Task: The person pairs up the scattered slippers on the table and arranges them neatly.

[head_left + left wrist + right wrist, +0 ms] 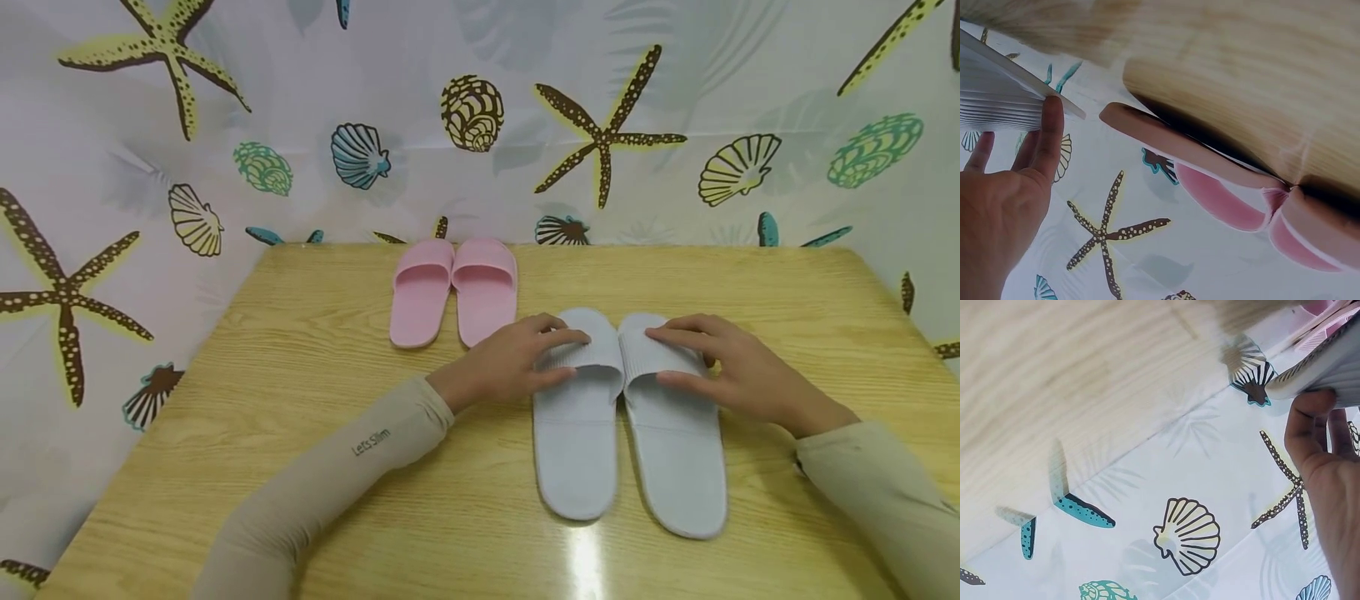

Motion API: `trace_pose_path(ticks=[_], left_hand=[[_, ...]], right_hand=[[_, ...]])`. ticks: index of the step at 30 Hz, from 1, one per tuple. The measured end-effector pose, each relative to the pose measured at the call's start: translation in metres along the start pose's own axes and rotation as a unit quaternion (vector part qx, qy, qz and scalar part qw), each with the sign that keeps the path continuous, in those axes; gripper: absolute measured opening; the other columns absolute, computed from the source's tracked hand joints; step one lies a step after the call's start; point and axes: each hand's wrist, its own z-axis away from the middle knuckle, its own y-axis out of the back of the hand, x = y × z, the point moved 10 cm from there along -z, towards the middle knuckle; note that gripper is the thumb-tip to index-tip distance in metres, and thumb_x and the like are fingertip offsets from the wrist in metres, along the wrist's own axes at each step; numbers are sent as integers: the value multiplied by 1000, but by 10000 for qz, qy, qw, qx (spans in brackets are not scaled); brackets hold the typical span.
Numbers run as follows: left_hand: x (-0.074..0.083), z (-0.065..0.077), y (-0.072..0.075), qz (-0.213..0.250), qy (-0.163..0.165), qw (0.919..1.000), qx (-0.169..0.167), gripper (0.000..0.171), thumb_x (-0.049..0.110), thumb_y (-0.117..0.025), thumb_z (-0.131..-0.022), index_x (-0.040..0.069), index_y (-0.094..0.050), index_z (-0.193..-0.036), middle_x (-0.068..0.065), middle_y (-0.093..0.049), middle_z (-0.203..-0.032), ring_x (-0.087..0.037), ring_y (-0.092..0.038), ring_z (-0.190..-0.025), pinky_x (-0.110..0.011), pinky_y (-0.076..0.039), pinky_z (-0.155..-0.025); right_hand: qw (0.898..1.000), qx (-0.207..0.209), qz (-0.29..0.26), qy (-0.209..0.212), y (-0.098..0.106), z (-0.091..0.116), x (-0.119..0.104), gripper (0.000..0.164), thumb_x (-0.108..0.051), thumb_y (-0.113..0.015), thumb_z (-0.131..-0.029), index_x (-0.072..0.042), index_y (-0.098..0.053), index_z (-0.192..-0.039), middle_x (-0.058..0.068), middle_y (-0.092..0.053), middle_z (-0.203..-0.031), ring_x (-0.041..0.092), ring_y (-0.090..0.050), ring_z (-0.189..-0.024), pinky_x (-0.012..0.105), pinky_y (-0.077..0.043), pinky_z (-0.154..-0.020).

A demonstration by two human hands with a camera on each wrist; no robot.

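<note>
A pair of white slippers lies side by side, toes pointing away from me, at the right of the head view. My left hand (517,358) grips the outer side of the left white slipper (576,450) at its ribbed strap, index finger over the top and thumb by the strap opening. On the other side, my right hand (738,371) holds the right white slipper (678,458) by its strap in the same manner. Both wrist views show fingers (1052,128) (1310,419) against the slippers' sides. Parts of both straps are hidden under the hands.
A pair of pink slippers (422,304) stands farther back, left of the white pair, partly behind my left hand. Everything rests on a wooden table (337,333). A white cloth (405,75) printed with starfish and shells hangs behind and along the sides.
</note>
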Motion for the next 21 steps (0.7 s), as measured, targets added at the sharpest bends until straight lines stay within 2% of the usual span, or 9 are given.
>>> trace_pose_path(ticks=[5, 12, 21], left_hand=[[-5, 0, 8, -8, -17, 9997, 250, 46, 43, -68, -93, 28, -60, -136, 1, -61, -131, -14, -59, -121, -31, -49, -102], [-8, 0, 15, -173, -100, 9990, 409, 44, 38, -70, -93, 25, -64, -134, -7, -63, -135, -24, -58, -128, -37, -47, -108], [-17, -6, 22, -386, -76, 9976, 568, 44, 36, -72, -91, 23, -65, -133, -8, -63, -134, -25, -59, -127, -37, -47, -108]], right_hand=[[9998, 161, 61, 79, 1, -4, -5, 57, -31, -80, -84, -29, -60, -138, 1, -60, -130, 16, -57, -110, 36, -47, -83], [10000, 60, -64, 3, -3, -11, -8, 56, -32, -79, -85, -26, -61, -138, 4, -59, -132, 24, -55, -119, 47, -48, -91], [9999, 104, -13, 32, -5, -23, -6, 55, -34, -78, -86, -23, -60, -138, 7, -57, -132, 28, -53, -123, 52, -46, -98]])
